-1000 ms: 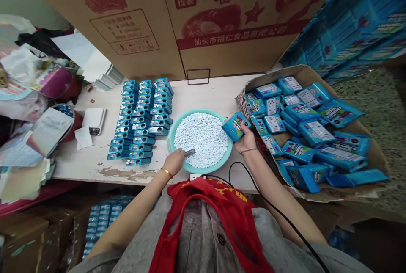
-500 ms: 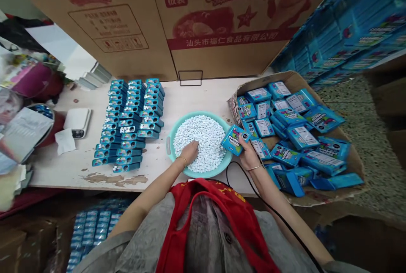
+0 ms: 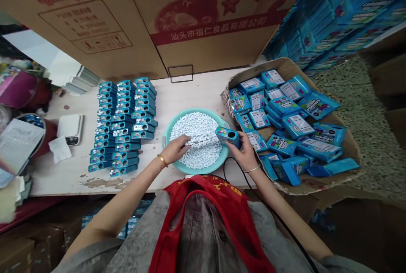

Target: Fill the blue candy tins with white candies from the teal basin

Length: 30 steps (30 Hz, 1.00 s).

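Note:
A teal basin (image 3: 167,126) full of small white candies (image 3: 199,154) stands at the table's front edge. Over the basin's left side is my left hand (image 3: 176,149), its fingers curled together just above the candies; whatever they hold is too small to name. My right hand (image 3: 243,152) grips a blue candy box (image 3: 227,136) at the basin's right rim, and the box's end with a round dark hole faces up. Rows of blue boxes (image 3: 123,129) stand to the left, many with round holes on top.
A cardboard tray (image 3: 226,95) heaped with blue boxes sits at the right. Large cartons (image 3: 142,19) rise behind the table. A wire frame (image 3: 180,74), a white scale (image 3: 70,129) and a black cable (image 3: 253,187) are also there.
My left hand has lifted from the candies and moved left. My right hand has turned the blue box so its holed end faces up. The whole view has shifted slightly.

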Each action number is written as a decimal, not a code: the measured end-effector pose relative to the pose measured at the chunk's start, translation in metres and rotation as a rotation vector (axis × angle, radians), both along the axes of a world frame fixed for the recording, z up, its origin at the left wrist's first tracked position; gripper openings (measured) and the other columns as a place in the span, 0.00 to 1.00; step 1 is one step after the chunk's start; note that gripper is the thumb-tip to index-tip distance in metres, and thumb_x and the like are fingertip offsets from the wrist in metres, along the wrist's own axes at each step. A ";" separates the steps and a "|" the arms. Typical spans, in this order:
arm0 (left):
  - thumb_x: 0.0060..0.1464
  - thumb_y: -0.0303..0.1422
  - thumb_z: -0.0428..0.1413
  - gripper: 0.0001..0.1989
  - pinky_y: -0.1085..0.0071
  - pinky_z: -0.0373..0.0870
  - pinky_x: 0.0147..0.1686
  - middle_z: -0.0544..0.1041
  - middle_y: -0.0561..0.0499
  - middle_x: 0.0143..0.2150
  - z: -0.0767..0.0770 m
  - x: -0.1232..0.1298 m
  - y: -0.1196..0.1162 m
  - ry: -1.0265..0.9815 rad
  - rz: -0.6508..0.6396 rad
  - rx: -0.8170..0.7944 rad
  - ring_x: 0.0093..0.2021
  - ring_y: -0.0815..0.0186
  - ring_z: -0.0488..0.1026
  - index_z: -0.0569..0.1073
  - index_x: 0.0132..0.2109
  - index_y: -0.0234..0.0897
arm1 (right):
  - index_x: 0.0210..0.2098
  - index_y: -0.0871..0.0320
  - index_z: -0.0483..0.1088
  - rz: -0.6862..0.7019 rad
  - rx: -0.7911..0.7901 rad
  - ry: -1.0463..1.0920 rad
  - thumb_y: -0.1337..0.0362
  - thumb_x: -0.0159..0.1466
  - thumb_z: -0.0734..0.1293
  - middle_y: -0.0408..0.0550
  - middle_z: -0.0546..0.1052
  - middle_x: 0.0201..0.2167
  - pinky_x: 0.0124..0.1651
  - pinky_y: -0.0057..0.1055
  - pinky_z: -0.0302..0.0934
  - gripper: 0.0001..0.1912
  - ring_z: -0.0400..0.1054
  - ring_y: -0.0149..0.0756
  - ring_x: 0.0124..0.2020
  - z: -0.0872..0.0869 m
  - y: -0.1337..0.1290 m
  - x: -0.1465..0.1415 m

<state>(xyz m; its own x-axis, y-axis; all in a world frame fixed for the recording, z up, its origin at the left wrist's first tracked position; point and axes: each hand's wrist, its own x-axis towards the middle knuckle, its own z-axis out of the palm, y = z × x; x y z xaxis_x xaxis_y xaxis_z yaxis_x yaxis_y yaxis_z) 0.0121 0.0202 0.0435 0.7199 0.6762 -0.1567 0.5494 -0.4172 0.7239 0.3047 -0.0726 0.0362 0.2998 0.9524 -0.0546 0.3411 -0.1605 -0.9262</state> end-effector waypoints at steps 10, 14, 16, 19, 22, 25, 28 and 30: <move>0.63 0.33 0.47 0.11 0.66 0.68 0.46 0.73 0.45 0.45 0.089 0.025 0.018 0.286 -0.236 0.091 0.45 0.62 0.71 0.68 0.51 0.36 | 0.52 0.53 0.65 0.310 0.158 -0.260 0.67 0.61 0.63 0.52 0.74 0.47 0.54 0.47 0.64 0.18 0.68 0.46 0.50 -0.004 0.010 -0.026; 0.62 0.29 0.47 0.11 0.68 0.69 0.40 0.73 0.45 0.45 0.117 0.046 0.022 0.525 -0.302 0.151 0.41 0.62 0.73 0.67 0.50 0.35 | 0.52 0.53 0.65 0.331 0.189 -0.268 0.68 0.61 0.62 0.53 0.74 0.48 0.55 0.47 0.63 0.19 0.68 0.47 0.51 -0.008 0.007 -0.035; 0.61 0.25 0.46 0.12 0.68 0.69 0.38 0.73 0.45 0.44 0.130 0.056 0.021 0.626 -0.324 0.188 0.39 0.62 0.73 0.66 0.51 0.35 | 0.53 0.53 0.64 0.331 0.198 -0.265 0.68 0.62 0.62 0.53 0.74 0.48 0.55 0.48 0.63 0.19 0.68 0.47 0.51 -0.010 0.005 -0.038; 0.61 0.22 0.43 0.13 0.67 0.69 0.36 0.73 0.44 0.42 0.145 0.069 0.015 0.692 -0.333 0.231 0.38 0.61 0.74 0.67 0.50 0.34 | 0.53 0.53 0.63 0.320 0.213 -0.242 0.67 0.62 0.63 0.53 0.73 0.48 0.56 0.49 0.63 0.19 0.67 0.47 0.51 -0.013 0.005 -0.041; 0.62 0.23 0.42 0.12 0.65 0.70 0.38 0.72 0.44 0.39 0.150 0.071 0.010 0.627 -0.294 0.249 0.39 0.60 0.74 0.69 0.45 0.34 | 0.53 0.52 0.63 0.316 0.215 -0.207 0.67 0.62 0.63 0.54 0.72 0.50 0.59 0.50 0.60 0.19 0.66 0.46 0.53 -0.015 0.005 -0.042; 0.62 0.24 0.43 0.11 0.65 0.70 0.41 0.71 0.45 0.39 0.139 0.058 0.014 0.558 -0.237 0.251 0.41 0.61 0.73 0.70 0.44 0.35 | 0.52 0.53 0.63 0.301 0.220 -0.195 0.68 0.62 0.62 0.54 0.70 0.49 0.59 0.50 0.60 0.18 0.65 0.46 0.53 -0.017 0.006 -0.040; 0.63 0.26 0.45 0.11 0.64 0.70 0.41 0.71 0.44 0.43 0.104 0.030 0.026 0.587 -0.154 0.249 0.43 0.59 0.72 0.69 0.48 0.35 | 0.51 0.53 0.64 0.258 0.211 -0.201 0.67 0.62 0.62 0.53 0.70 0.47 0.58 0.49 0.60 0.17 0.65 0.46 0.51 -0.016 0.006 -0.034; 0.62 0.25 0.46 0.11 0.63 0.70 0.42 0.71 0.42 0.45 0.066 0.012 0.033 0.641 -0.092 0.207 0.45 0.57 0.72 0.69 0.48 0.35 | 0.51 0.52 0.64 0.206 0.180 -0.196 0.65 0.62 0.63 0.52 0.71 0.46 0.57 0.48 0.61 0.16 0.66 0.45 0.51 -0.013 0.005 -0.027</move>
